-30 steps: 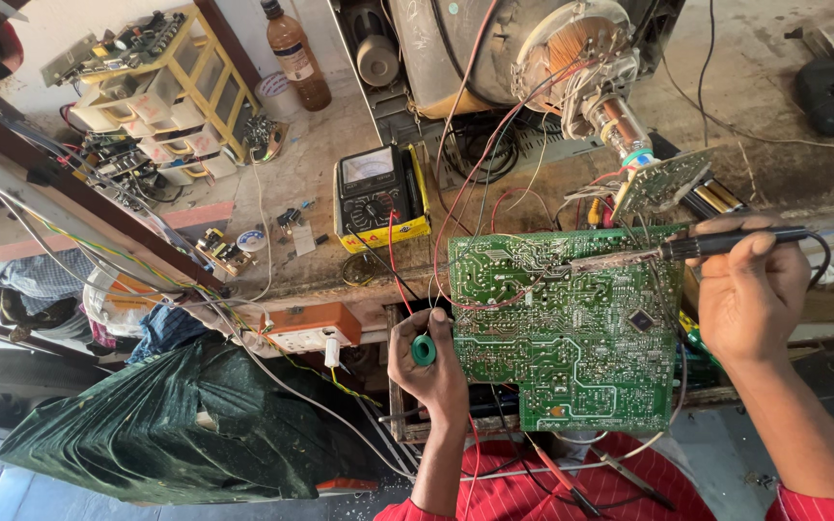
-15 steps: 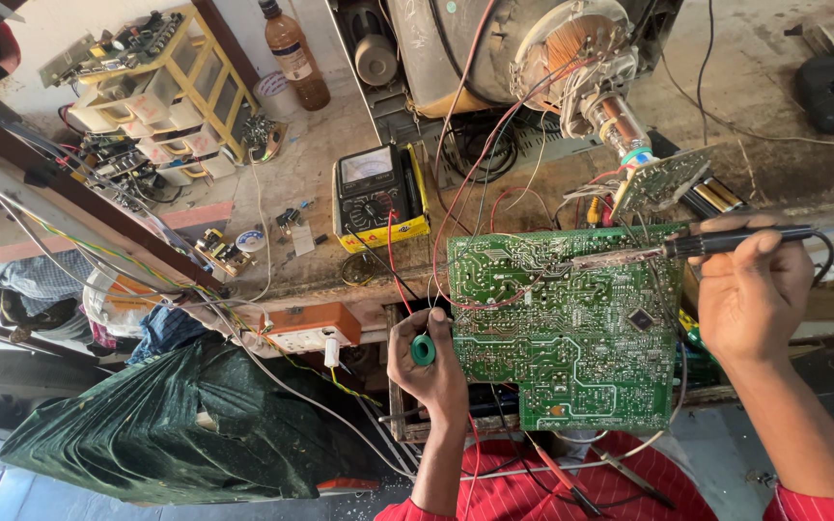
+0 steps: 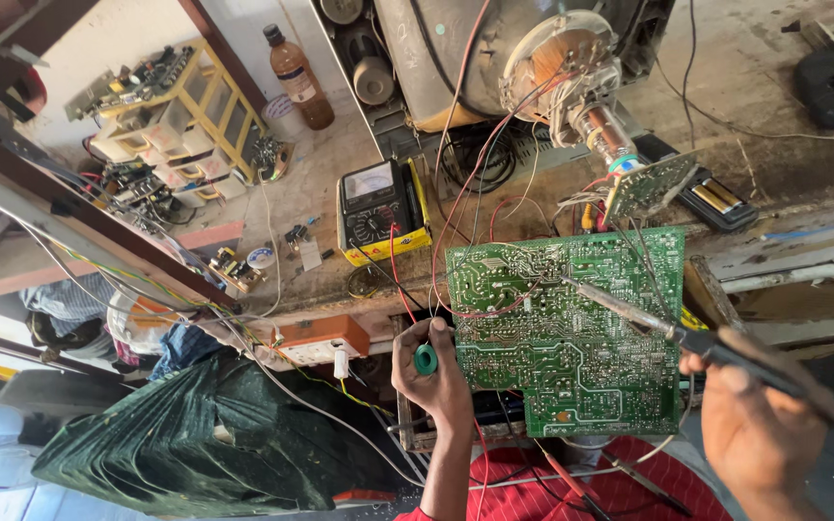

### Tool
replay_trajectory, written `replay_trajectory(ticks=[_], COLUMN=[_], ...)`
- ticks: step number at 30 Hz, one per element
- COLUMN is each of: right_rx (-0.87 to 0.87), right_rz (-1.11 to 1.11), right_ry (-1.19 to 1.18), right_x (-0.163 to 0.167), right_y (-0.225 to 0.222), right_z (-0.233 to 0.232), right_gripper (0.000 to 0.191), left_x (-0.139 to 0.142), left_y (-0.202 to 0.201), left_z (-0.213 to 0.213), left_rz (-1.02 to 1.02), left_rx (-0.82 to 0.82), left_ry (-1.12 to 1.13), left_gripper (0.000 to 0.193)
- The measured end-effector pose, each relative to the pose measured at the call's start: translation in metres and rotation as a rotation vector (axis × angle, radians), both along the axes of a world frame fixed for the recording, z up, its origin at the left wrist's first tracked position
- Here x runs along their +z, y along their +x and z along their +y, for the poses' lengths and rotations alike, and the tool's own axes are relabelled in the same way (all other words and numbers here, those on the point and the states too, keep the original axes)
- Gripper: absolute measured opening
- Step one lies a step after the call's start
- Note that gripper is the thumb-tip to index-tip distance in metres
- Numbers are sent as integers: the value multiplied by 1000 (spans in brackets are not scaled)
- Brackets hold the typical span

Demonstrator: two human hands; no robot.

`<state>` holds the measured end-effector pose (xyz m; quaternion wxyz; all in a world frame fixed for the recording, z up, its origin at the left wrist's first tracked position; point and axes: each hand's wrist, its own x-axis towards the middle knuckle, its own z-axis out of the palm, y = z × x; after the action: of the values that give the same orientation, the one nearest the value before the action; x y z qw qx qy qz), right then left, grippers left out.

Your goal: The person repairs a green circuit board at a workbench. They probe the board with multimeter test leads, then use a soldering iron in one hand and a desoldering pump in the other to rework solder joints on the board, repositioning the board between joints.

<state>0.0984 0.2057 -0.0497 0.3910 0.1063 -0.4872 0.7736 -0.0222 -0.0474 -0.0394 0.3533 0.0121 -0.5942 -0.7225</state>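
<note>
circuit board [image 3: 571, 338] green, stiff, light, fragile; sits tilted on bench edge, grip by edges. left hand [image 3: 433, 378] pinches small green spool [image 3: 426, 359]. right hand [image 3: 760, 425] wraps soldering iron [image 3: 649, 318], tip on board.

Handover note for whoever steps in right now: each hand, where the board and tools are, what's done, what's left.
Left hand: holds a small green spool at the left edge of the green circuit board.
Right hand: grips the soldering iron, with its tip lying over the upper middle of the board.
The board lies solder side up at the bench edge, wired to the picture tube. The yellow multimeter sits behind it on the bench.
Done: board exposed, iron in place. Left: the joint work itself; I cannot tell whether the tip touches.
</note>
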Motion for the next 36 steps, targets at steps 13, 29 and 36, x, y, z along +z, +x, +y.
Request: replay_trajectory(ticks=[13, 29, 36], right_rx=[-455, -320, -225], right_rz=[-202, -185, -133], right_ry=[638, 223, -17], right_x=[-7, 16, 2], right_y=[15, 18, 12], right_z=[-30, -4, 11], right_gripper=[28, 18, 12], left_x=[14, 74, 76], left_y=[4, 36, 46], left_z=[-5, 8, 28], left_rz=[39, 310, 295], left_rx=[113, -81, -111], left_ry=[-48, -634, -638], left_gripper=[14, 15, 14])
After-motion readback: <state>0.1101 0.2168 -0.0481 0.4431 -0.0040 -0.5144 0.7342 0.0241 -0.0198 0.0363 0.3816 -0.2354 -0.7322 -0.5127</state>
